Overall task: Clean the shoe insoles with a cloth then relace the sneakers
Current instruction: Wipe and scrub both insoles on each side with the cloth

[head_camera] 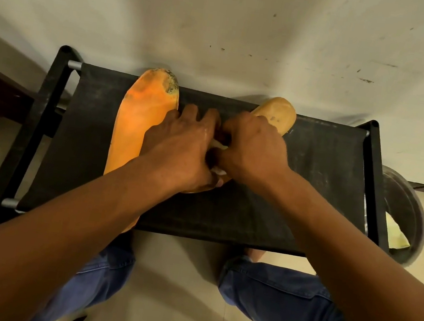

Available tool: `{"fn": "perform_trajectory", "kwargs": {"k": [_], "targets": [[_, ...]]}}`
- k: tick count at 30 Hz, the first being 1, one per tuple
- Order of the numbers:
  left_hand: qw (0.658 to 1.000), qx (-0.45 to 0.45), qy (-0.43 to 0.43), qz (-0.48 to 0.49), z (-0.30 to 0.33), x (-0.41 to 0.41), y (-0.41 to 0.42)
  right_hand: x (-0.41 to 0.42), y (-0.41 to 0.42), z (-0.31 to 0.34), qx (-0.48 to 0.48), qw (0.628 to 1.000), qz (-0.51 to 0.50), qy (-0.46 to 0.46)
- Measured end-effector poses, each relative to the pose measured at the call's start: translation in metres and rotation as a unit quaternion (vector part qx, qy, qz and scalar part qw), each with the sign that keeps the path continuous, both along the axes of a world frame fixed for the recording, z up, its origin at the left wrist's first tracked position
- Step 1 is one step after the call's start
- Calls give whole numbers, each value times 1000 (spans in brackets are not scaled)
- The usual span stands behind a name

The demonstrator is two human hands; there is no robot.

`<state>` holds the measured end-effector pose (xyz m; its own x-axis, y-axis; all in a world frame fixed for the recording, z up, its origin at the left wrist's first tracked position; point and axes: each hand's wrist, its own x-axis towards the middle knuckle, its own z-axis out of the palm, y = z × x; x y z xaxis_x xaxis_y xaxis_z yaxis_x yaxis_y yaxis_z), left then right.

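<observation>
Left insole (139,122): bright orange, lying flat on the black fabric counter (295,200), toe end worn dark and pointing at the wall, heel end running under the left forearm.
Right insole (276,112): paler, tan-orange, angled on the counter just beside the first; only its toe shows past the knuckles, the middle is covered by both hands.
Cloth (218,146): a small pale scrap peeking out between the two hands, right over the right insole.
Left hand (179,150): fingers curled down and pinching the cloth, thumb tucked low near the insole's edge.
Right hand (253,150): knuckles up, fingers curled in, gripping the same cloth from the other side.
Bucket (406,214): dark, round, on the floor at the counter's right end, something pale yellow inside.
Knees: blue jeans (281,294) below the counter's near edge.
</observation>
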<state>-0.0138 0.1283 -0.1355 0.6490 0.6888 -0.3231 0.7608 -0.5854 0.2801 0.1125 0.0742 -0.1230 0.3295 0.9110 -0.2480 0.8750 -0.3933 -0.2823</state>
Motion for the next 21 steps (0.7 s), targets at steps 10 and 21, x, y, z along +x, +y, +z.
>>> {"fn": "perform_trajectory", "kwargs": {"k": [10, 21], "targets": [[1000, -8, 6, -8, 3, 0, 1, 29, 1, 16, -54, 993, -43, -100], [1000, -4, -2, 0, 3, 1, 0, 10, -1, 9, -33, 996, 12, -83]]}}
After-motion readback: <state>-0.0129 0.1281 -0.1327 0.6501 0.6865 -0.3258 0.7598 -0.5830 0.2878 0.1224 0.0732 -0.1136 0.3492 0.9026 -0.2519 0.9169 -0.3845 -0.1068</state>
